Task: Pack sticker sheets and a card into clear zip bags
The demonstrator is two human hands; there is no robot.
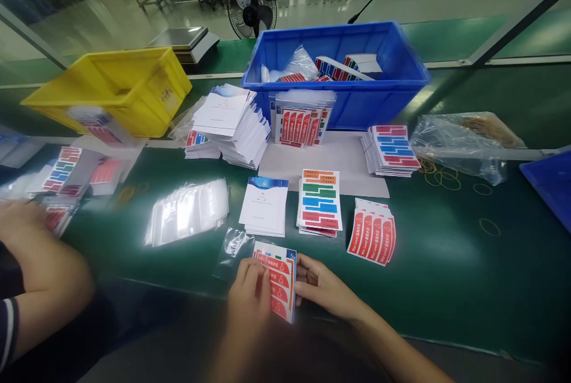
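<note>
The left hand (250,292) has its fingers bent close together, with the thumb laid against the front of a small stack of cards (280,291) that shows red labels on its face — the stack is pinched near its left side. The right hand (329,289) has hold of the opposite edge, thumb and fingers only slightly parted, the tips at the cards. The stack is held tilted at the near edge of the green tabletop (446,288). A clear bag (234,246) lies just beyond the left hand, beside the stack; whether it touches the cards cannot be told. Farther off, from left to right, are a shiny spread of bags (187,210), a pile of white booklets (265,207), a pile of coloured sticker sheets (319,200) and a fanned pile of red labels (372,233). Behind these stand a yellow bin (156,112) on the left and a blue bin (370,100) in the middle — while at the far left another person's hand (20,222) is blurred
</note>
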